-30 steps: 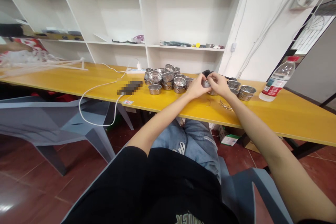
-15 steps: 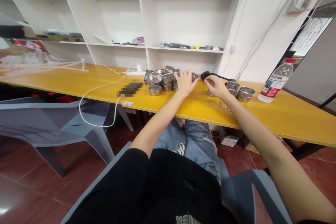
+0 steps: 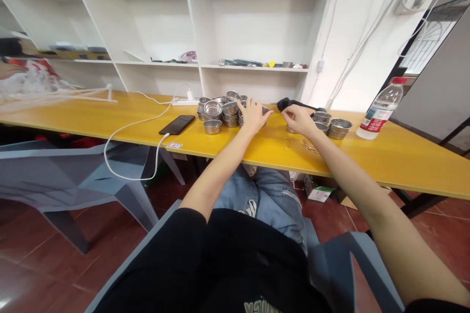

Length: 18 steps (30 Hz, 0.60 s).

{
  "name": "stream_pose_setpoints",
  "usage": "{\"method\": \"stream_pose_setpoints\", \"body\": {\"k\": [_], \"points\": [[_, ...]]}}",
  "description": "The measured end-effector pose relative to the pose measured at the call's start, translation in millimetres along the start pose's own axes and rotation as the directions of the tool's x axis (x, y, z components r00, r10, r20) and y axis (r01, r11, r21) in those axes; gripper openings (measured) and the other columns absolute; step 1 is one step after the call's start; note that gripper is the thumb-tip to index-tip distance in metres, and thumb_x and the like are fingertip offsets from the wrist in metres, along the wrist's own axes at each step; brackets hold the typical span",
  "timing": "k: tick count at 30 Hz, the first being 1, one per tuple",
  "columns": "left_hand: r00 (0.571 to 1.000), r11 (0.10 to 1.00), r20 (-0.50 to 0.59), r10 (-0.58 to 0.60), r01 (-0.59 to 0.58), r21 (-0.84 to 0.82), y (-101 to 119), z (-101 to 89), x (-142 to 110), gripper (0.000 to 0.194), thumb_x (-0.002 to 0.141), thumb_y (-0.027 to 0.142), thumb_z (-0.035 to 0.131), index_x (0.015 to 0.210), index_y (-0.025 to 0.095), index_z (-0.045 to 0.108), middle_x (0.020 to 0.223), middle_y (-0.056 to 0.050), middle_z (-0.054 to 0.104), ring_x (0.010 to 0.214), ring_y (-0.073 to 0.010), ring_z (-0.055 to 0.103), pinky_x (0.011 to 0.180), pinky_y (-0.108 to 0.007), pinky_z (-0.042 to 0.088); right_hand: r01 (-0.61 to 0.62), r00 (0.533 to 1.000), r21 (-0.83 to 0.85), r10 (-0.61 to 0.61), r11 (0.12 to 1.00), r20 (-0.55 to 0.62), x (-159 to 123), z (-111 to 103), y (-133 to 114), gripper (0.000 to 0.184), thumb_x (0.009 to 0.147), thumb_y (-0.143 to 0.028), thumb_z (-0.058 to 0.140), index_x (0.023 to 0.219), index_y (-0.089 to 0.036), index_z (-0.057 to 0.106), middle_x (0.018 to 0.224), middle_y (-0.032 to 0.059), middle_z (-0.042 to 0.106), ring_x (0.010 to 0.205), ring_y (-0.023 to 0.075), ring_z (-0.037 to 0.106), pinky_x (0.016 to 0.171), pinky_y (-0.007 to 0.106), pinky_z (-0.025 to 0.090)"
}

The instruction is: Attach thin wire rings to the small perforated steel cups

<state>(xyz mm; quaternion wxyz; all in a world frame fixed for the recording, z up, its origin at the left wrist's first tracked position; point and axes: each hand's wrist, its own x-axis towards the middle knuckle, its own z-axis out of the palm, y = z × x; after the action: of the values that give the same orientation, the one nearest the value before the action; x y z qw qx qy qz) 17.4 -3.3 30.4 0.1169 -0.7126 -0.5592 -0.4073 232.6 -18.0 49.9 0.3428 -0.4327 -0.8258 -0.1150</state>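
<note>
My left hand (image 3: 254,115) reaches over the right side of a pile of perforated metal cups (image 3: 213,109), fingers spread and thumb stretched to the right. Behind that thumb a tilted metal cup (image 3: 265,109) partly shows; whether the hand grips it I cannot tell. My right hand (image 3: 299,120) is a short way to the right, thumb and fingertips pinched together. What the pinch holds, if anything, is too small to make out. Below this hand a metal cup (image 3: 291,129) is mostly hidden. Beside its wrist stand several more perforated cups (image 3: 340,128). Thin wire rings (image 3: 309,145) lie under the right forearm.
A plastic bottle (image 3: 380,110) with a red cap stands at the right. To the left, a phone (image 3: 177,125) lies with a white cable (image 3: 106,149) looping over the table edge. A black object (image 3: 284,103) lies behind my right hand. White shelves (image 3: 253,66) back the table.
The view has shifted slightly, so the scene sits a little further left. The tilted cup by my left thumb shows less. My right hand keeps its pinch in nearly the same place.
</note>
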Motion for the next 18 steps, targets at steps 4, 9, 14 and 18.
{"method": "stream_pose_setpoints", "body": {"k": [4,9,14,18], "points": [[0.988,0.989,-0.094,0.124,-0.131,-0.07,7.7,-4.6,-2.0,0.045,0.11,0.058,0.052,0.126,0.021,0.072,0.153,-0.021,0.065,0.149,-0.0422,0.05,0.133,-0.069,0.023,-0.216,0.976,-0.172,0.215,0.961,-0.026,-2.4,-5.9,-2.2,0.025,0.101,-0.026,0.057,0.097,-0.017,0.08,0.107,0.0171,0.076,0.097,0.03,0.069,0.083,0.038,0.051],[0.87,0.858,0.012,0.493,-0.484,-0.174,29.1,0.3,-12.1,0.031,0.113,0.04,0.046,0.116,0.02,0.07,0.13,-0.018,0.072,0.129,-0.0333,0.064,0.116,-0.049,0.049,-0.384,0.919,-0.275,0.393,0.882,-0.024,-4.3,-12.9,9.2,0.028,0.099,-0.019,0.058,0.105,-0.014,0.085,0.12,0.0208,0.077,0.108,0.0325,0.072,0.085,0.037,0.054],[0.783,0.799,0.202,0.588,-0.525,-0.292,43.2,14.6,-20.7,0.019,0.107,0.033,0.057,0.116,0.022,0.069,0.127,-0.016,0.071,0.126,-0.0329,0.066,0.112,-0.043,0.054,-0.351,0.921,-0.237,0.38,0.906,0.088,-2.2,-11.9,27.9,0.021,0.092,-0.015,0.065,0.09,-0.015,0.086,0.092,0.0159,0.082,0.095,0.0305,0.077,0.086,0.035,0.058],[0.793,0.824,0.27,0.547,-0.451,-0.344,35.1,16.0,-20.5,0.02,0.103,0.029,0.059,0.119,0.023,0.069,0.13,-0.015,0.071,0.125,-0.0343,0.068,0.113,-0.046,0.055,-0.342,0.913,-0.168,0.369,0.924,0.172,0.1,-2.1,37.0,0.013,0.087,-0.016,0.075,0.084,-0.017,0.087,0.083,0.012,0.082,0.088,0.03,0.078,0.087,0.036,0.061]]}}
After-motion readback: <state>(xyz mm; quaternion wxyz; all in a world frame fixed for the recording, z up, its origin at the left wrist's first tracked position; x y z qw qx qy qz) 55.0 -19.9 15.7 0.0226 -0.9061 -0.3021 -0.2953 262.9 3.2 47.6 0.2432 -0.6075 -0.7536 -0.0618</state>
